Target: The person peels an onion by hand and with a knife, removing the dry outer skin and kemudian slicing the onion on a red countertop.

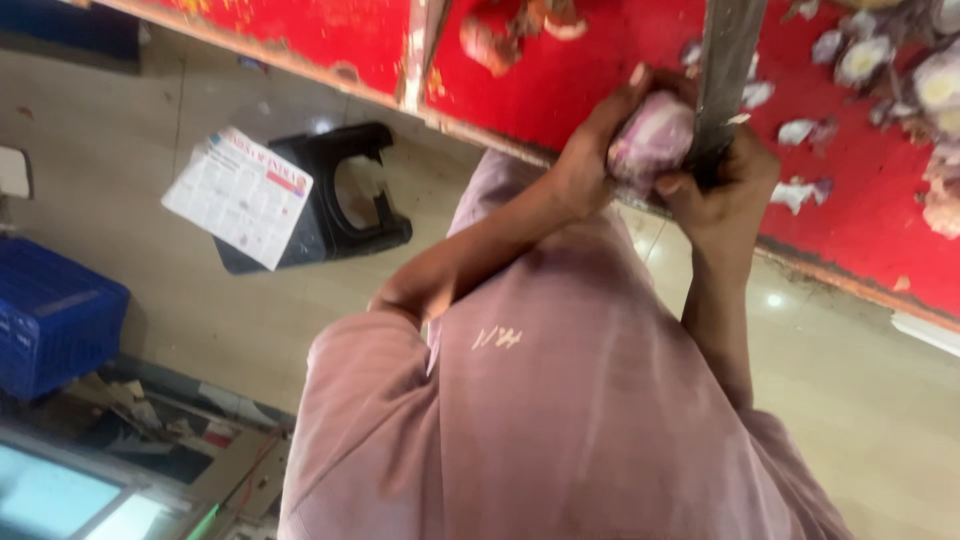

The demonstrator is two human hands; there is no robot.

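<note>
My left hand (590,150) is closed around a purple-skinned onion (652,135) at the near edge of a red table (560,80). Right beside it, my right hand (725,185) grips a broad steel knife (730,55). Its blade runs up and away over the table and rests against the onion's right side. The two hands touch around the onion. My pink shirt (540,400) fills the lower middle of the view.
Onion peels (800,130) and peeled onions (935,90) lie on the red table at the upper right. On the beige floor to the left, a black stool (345,215) carries a newspaper (240,195). A blue crate (50,315) sits at the far left.
</note>
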